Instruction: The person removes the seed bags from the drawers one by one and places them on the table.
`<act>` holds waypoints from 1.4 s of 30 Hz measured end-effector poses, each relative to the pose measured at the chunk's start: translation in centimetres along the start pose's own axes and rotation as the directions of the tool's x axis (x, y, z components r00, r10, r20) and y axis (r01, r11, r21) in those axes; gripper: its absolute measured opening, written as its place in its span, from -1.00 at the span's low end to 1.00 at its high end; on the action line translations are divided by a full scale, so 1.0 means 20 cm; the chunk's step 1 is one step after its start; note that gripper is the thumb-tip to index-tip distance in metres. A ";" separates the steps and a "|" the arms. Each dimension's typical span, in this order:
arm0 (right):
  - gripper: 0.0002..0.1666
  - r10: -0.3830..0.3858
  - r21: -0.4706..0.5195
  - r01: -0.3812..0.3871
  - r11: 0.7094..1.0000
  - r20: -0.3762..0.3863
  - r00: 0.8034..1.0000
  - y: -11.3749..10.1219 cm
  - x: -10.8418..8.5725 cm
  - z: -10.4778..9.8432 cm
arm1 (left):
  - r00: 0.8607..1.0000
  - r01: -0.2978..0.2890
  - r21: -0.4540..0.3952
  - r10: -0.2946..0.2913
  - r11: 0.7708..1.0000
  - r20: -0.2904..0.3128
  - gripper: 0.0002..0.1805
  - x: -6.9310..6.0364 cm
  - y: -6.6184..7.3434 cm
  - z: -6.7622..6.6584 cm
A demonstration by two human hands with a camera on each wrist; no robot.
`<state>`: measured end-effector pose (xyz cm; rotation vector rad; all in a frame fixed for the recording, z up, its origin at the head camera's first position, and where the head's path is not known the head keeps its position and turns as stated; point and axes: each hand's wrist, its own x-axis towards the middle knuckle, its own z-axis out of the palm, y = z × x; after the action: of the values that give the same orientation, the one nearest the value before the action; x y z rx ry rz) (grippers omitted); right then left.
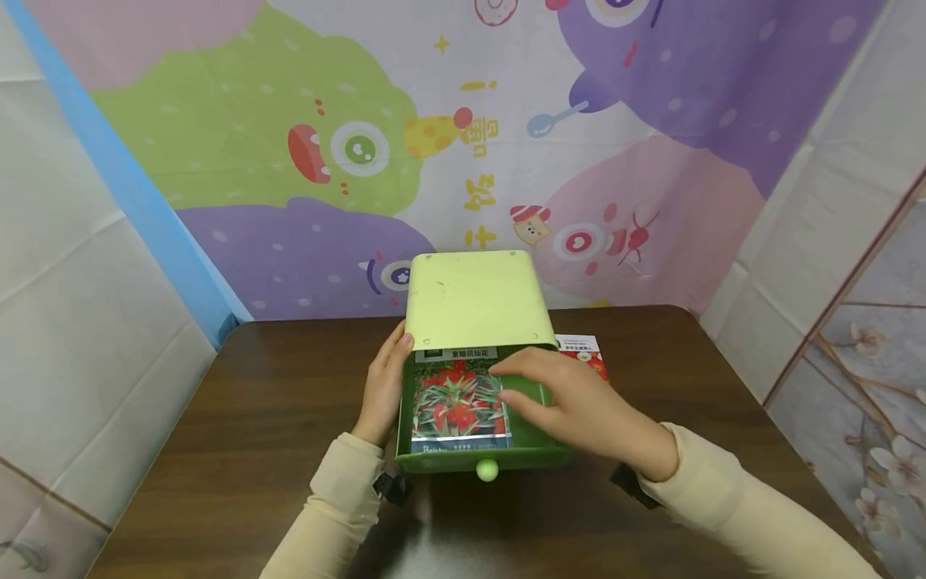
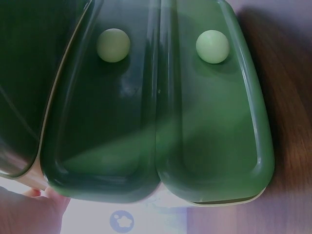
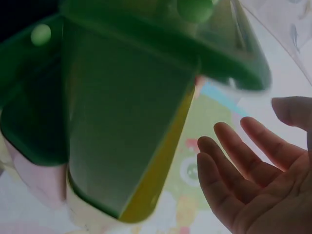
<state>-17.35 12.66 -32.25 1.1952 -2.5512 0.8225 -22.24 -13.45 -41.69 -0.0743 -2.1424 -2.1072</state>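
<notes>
A pale yellow-green drawer cabinet (image 1: 477, 297) stands on the table, its green top drawer (image 1: 528, 438) pulled out towards me. Inside the drawer, on the left, lies a seed packet (image 1: 459, 406) with red flowers printed on it; the cabinet partly covers its far end. My left hand (image 1: 383, 386) rests against the cabinet's left side, near the front edge. Over the drawer's right side hovers my right hand (image 1: 586, 402), fingers spread and holding nothing. The left wrist view shows two closed lower drawers (image 2: 214, 126) with round pale knobs.
Behind my right hand, a second packet (image 1: 582, 354) with red flowers lies on the brown table (image 1: 275, 418), right of the cabinet. A cartoon-printed cloth (image 1: 253, 145) hangs behind the table, and pale panels (image 1: 87, 305) flank it.
</notes>
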 end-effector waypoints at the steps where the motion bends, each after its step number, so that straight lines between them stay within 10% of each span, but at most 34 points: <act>1: -0.65 -0.005 -0.011 0.006 1.000 0.013 1.000 0.00 0.00 0.01 | 1.000 0.000 0.001 0.000 1.000 -0.001 -0.34 0.00 0.00 0.00; 13: -0.54 0.051 -0.103 -0.029 0.994 0.214 0.975 0.03 0.04 0.11 | 1.000 -0.007 -0.002 0.007 1.000 -0.003 -0.33 0.00 0.00 0.00; 28: -0.15 0.208 -0.212 -0.120 0.970 0.464 0.861 0.07 0.09 0.13 | 1.000 0.001 0.000 -0.001 1.000 0.002 -0.33 0.00 0.00 0.00; 42: 0.15 0.253 -0.481 -0.006 0.877 0.451 0.856 0.11 0.10 0.18 | 1.000 0.011 0.001 -0.011 1.000 -0.013 -0.34 0.00 0.00 0.00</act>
<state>-20.14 10.57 -35.32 1.1877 -3.0149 -0.1426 -22.20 -13.36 -41.65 -0.0487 -2.1418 -2.1065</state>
